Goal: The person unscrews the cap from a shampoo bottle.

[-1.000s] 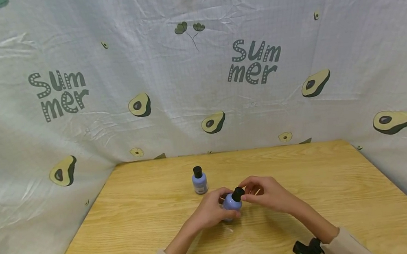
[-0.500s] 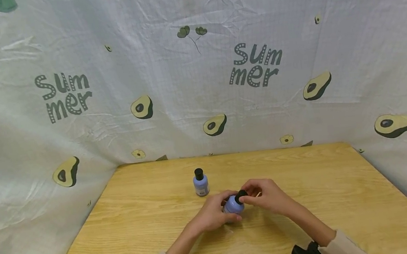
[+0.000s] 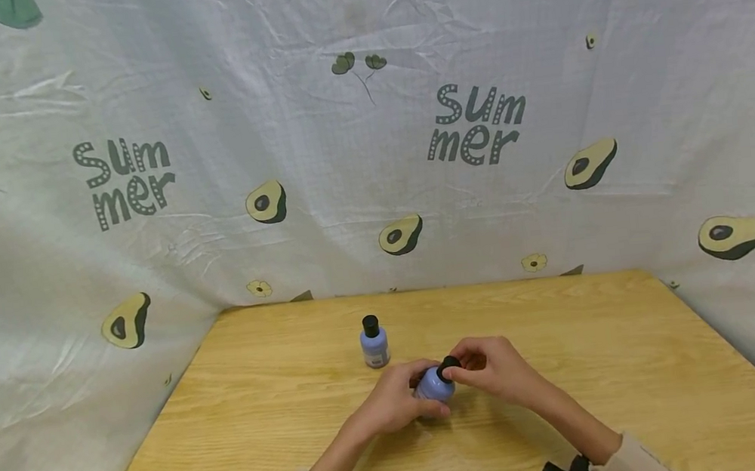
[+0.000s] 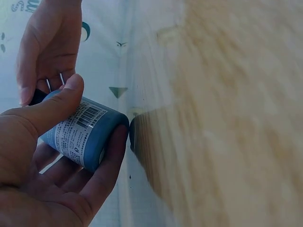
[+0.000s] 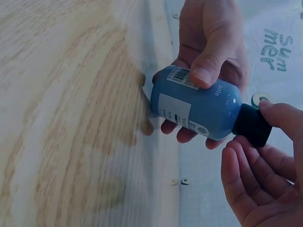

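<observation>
Over the table, the left hand curls round a tilted bottle (right hand pinching its cap).

From the head camera I see two bare forearms, left forearm and right forearm, slanting inward from the lower edge until the hands nearly meet. The left hand grips, fingers curled opposite its thumb. The right hand faces it, pinching between thumb and fingertips.
</observation>
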